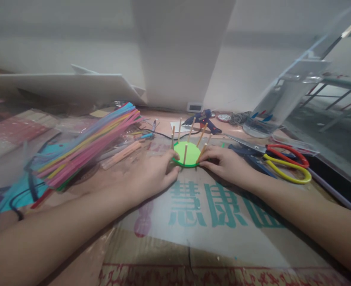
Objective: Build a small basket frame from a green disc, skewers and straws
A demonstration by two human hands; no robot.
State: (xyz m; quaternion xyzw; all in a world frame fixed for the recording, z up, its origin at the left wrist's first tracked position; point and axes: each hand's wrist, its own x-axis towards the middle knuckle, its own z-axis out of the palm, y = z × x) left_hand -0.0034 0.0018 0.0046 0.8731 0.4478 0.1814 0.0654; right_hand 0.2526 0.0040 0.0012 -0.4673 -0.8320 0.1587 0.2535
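A round bright green disc (188,154) with a darker green rim lies in the middle, just above or on the printed sheet. Several thin wooden sticks (185,154) stand up around its edge, some leaning outward. My left hand (159,169) pinches the disc's left edge between thumb and fingers. On the other side my right hand (221,161) grips the right edge, its fingertips close to the base of a tilted stick. Behind the disc lies a dark blue glue gun (203,120) with a small red light.
Colourful pipe cleaners (94,145) lie bundled at left. Scissors (285,163) with red and yellow handles rest right, near a clear plastic cup (260,126). A white board (74,88) leans at the back left. A sheet with green characters (223,204) covers the table.
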